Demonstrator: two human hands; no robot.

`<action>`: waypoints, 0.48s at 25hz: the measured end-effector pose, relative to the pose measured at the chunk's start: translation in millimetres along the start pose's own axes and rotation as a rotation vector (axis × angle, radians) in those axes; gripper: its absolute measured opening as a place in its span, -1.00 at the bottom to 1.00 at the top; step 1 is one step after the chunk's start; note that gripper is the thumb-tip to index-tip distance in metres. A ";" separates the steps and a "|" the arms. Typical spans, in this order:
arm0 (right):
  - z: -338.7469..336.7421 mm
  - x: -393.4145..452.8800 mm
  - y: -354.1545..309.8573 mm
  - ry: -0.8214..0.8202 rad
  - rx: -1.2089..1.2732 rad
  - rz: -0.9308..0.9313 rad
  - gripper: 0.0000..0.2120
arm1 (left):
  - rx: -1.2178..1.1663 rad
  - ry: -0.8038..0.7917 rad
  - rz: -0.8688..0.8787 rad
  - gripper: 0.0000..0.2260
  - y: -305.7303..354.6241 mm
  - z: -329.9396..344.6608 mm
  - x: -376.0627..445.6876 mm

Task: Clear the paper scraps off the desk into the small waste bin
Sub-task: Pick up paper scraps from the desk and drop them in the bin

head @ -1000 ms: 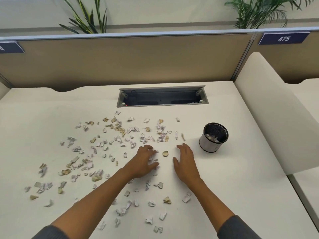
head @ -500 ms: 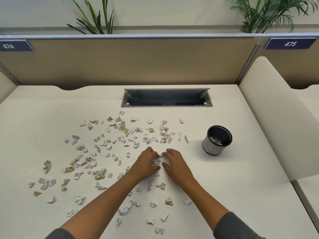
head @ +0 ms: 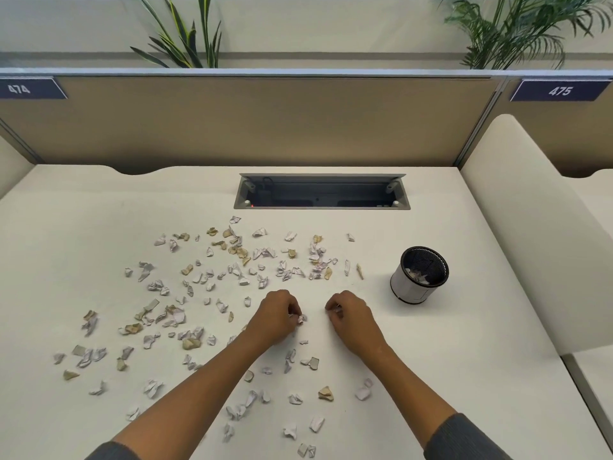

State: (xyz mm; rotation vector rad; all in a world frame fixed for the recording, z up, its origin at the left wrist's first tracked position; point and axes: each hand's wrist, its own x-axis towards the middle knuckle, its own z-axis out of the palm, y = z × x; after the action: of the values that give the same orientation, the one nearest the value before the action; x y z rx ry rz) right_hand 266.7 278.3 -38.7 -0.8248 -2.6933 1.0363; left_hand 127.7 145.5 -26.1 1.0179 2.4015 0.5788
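Several crumpled white and tan paper scraps [head: 172, 317] lie scattered over the cream desk [head: 447, 376], mostly left and near of centre. My left hand [head: 277, 315] is curled and pinches white scraps at its fingertips. A short way to its right, my right hand [head: 348, 315] is curled round small scraps too. The small waste bin [head: 419, 275], a black mesh cup with a white band, stands upright to the right of both hands with a few scraps inside.
An open grey cable tray [head: 321, 192] is recessed at the back of the desk. A tan partition [head: 265, 121] rises behind it, and a cream side divider [head: 530, 234] walls the right edge. Plants stand beyond the partition.
Both hands swept together over scraps in the middle of the desk, then curled shut around them and drew slightly apart. The camera view has shifted a little.
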 end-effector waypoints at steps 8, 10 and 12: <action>-31.9 54.1 25.2 0.247 0.061 0.241 -0.70 | -0.137 0.067 -0.013 -0.85 -1.3 2.2 -1.2; -29.1 65.3 24.8 0.225 0.019 0.270 -0.68 | -0.133 0.066 0.002 -0.80 -1.2 3.7 -0.2; -21.9 71.6 18.9 0.201 0.025 0.257 -0.66 | -0.128 0.059 0.003 -0.80 0.4 5.9 0.1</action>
State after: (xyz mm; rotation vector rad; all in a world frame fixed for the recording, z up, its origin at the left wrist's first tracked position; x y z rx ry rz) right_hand 221.9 341.1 -39.0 -1.2240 -2.4482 0.9735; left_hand 131.2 147.0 -30.6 0.9625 2.3798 0.7633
